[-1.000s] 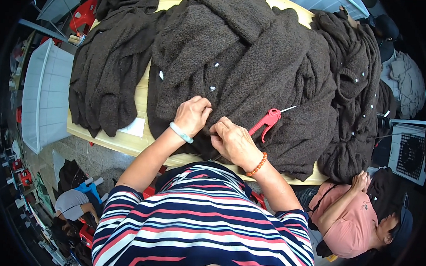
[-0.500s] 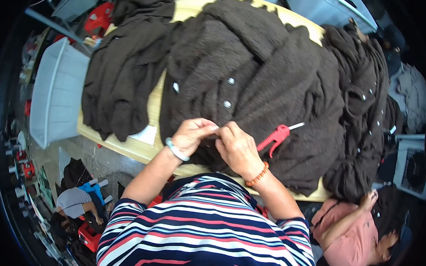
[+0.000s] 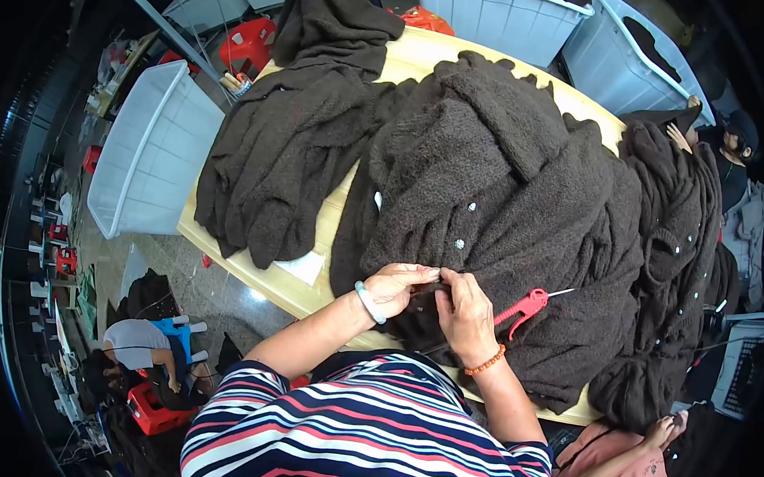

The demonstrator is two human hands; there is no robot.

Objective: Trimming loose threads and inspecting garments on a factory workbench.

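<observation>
A dark brown fuzzy knit garment (image 3: 537, 203) lies heaped on the pale wooden table (image 3: 341, 204), right before me. Shiny buttons (image 3: 459, 244) run down its front. At its near edge, my left hand (image 3: 397, 290) pinches a bit of the cloth, thumb against forefinger. My right hand (image 3: 466, 315) is closed too, its fingertips meeting the left ones at the same spot. The exact bit between the fingertips is mostly hidden. Just right of my right hand, a red air blow gun (image 3: 528, 305) with a thin metal nozzle rests on the garment.
More brown garments lie at the left (image 3: 274, 166) and right (image 3: 667, 242). A white paper (image 3: 304, 267) sits by the table's left edge. Pale plastic bins stand left (image 3: 147, 160) and behind (image 3: 511, 27). Co-workers are at the right: one in pink (image 3: 615, 470), one in black (image 3: 730, 173).
The whole view has shifted, so table and garments appear lower and farther right. Both hands stay pinched together at the garment's near edge. The blow gun still lies beside my right hand.
</observation>
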